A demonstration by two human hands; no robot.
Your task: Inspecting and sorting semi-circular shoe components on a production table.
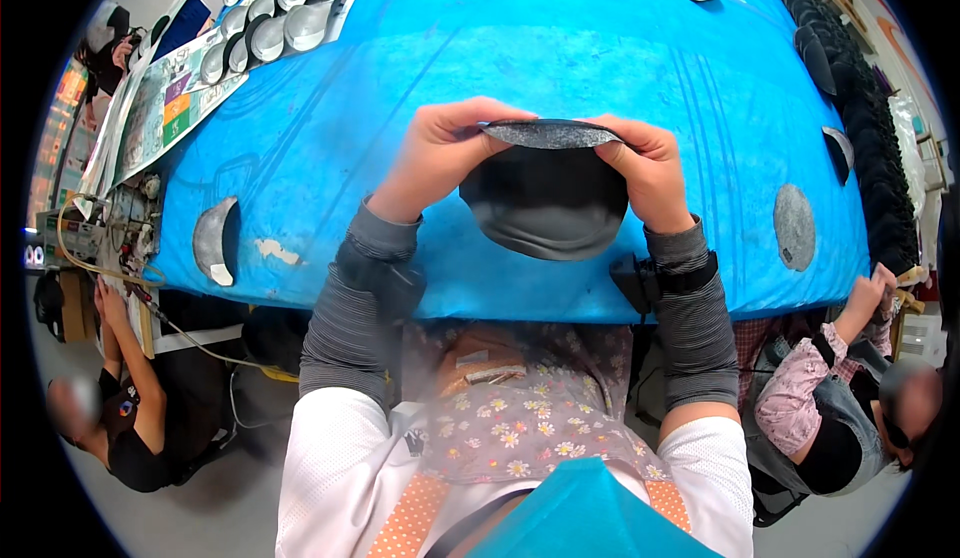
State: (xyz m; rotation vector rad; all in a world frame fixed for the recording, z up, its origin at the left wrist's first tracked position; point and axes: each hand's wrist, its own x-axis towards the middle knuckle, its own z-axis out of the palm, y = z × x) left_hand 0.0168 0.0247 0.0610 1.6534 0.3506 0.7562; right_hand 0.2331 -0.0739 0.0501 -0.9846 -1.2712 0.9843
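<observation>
Both my hands hold a curved, cup-shaped black pad above the near part of the blue-covered table. Its smooth black face hangs toward me, and a grey speckled surface shows as a crescent along its upper edge. My left hand is closed on the left end of that edge, thumb and fingers pinching it. At the opposite end my right hand pinches the same edge, with the thumb on the near side. Some fingertips are hidden behind the pad.
Blue sheeting covers the table. Several grey-faced curved pads lie on printed sheets at far left. One pad lies at left, a grey oval pad at right. A long black stack lines the right edge. Co-workers sit both sides.
</observation>
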